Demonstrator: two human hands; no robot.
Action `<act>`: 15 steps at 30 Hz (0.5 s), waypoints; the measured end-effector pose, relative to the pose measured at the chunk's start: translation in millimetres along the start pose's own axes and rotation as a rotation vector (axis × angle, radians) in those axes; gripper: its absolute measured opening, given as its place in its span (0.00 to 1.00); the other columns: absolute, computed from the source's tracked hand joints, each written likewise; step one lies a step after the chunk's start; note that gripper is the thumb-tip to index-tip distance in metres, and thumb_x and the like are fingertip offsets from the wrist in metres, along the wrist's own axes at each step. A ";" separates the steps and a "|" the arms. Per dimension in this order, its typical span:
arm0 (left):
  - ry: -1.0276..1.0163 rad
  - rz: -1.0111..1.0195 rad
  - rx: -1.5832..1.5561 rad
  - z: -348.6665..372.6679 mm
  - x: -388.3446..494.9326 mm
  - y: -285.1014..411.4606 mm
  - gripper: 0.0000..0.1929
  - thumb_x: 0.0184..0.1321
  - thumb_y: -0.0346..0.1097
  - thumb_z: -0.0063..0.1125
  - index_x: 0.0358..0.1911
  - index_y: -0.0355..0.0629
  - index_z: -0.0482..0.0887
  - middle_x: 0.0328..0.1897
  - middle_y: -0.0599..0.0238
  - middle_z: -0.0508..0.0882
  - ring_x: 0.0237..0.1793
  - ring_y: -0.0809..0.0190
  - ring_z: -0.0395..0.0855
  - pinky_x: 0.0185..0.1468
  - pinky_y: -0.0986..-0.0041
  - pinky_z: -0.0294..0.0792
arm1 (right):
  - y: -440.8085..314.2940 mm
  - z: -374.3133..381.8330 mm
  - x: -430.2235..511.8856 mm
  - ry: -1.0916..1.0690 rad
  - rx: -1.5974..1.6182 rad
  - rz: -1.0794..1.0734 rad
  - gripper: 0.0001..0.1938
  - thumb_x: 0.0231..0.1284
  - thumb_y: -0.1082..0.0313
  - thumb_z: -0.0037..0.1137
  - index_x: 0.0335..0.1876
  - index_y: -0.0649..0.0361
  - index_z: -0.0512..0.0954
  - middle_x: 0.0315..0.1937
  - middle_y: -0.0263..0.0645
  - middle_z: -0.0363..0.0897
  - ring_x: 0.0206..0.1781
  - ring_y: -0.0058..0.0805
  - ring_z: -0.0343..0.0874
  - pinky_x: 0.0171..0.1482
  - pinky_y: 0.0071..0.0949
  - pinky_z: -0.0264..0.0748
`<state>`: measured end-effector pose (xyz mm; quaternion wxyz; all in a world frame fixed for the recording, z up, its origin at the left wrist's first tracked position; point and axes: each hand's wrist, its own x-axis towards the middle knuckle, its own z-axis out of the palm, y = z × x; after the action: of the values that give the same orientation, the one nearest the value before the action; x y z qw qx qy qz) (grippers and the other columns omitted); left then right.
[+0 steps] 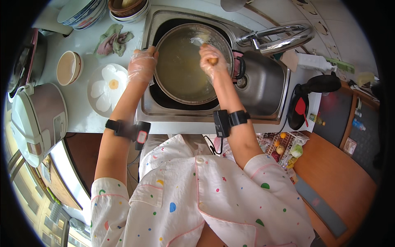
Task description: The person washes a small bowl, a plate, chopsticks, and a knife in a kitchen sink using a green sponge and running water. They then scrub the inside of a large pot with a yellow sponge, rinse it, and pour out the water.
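A wide round metal pot (pixel 182 71) of cloudy liquid stands over the left basin of a steel sink. My left hand (pixel 142 65), in a clear plastic glove, is closed at the pot's left side, where its handle is hidden under the fingers. My right hand (pixel 213 61), gloved too, grips a wooden handle (pixel 213 61) over the pot's right part. Beyond that hand, a pale, shiny tool end (pixel 197 40) shows at the liquid; its kind is unclear. The pot's dark right handle (pixel 241 67) has pink cloth around it.
A chrome faucet (pixel 277 38) arches above the right basin (pixel 262 83). Left of the sink are a flower-patterned plate (pixel 106 89), stacked small bowls (pixel 68 68), a crumpled cloth (pixel 114 41) and a rice cooker (pixel 40 123). A black pan (pixel 297 114) lies at the right.
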<state>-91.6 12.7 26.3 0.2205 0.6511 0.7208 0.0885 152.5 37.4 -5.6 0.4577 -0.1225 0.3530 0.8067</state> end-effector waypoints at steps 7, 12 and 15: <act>-0.002 0.027 -0.007 6.5 3.9 -5.4 0.11 0.60 0.46 0.48 0.40 0.51 0.77 0.35 0.42 0.76 0.39 0.40 0.76 0.44 0.56 0.70 | 33.8 12.8 21.9 0.272 -0.695 0.208 0.08 0.62 0.68 0.47 0.39 0.58 0.62 0.20 0.27 0.63 0.14 0.09 0.61 0.14 0.08 0.62; 0.009 0.039 -0.004 3.3 1.7 -2.6 0.11 0.60 0.46 0.48 0.39 0.50 0.77 0.36 0.42 0.76 0.40 0.40 0.76 0.43 0.55 0.70 | 62.2 14.0 4.2 0.591 -1.528 0.390 0.14 0.66 0.55 0.42 0.52 0.52 0.63 0.21 0.30 0.66 0.13 0.09 0.57 0.12 0.08 0.57; 0.022 0.047 -0.006 0.0 -0.6 0.1 0.11 0.60 0.45 0.48 0.38 0.49 0.77 0.36 0.43 0.76 0.39 0.41 0.76 0.42 0.55 0.70 | 64.2 21.0 -12.2 0.631 -1.897 0.738 0.21 0.68 0.53 0.38 0.65 0.41 0.57 0.20 0.31 0.66 0.12 0.10 0.56 0.13 0.10 0.58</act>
<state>-91.5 12.1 26.4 0.2127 0.6660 0.7075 0.1029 108.9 22.5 45.2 -0.2097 -0.5180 -0.3016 0.7725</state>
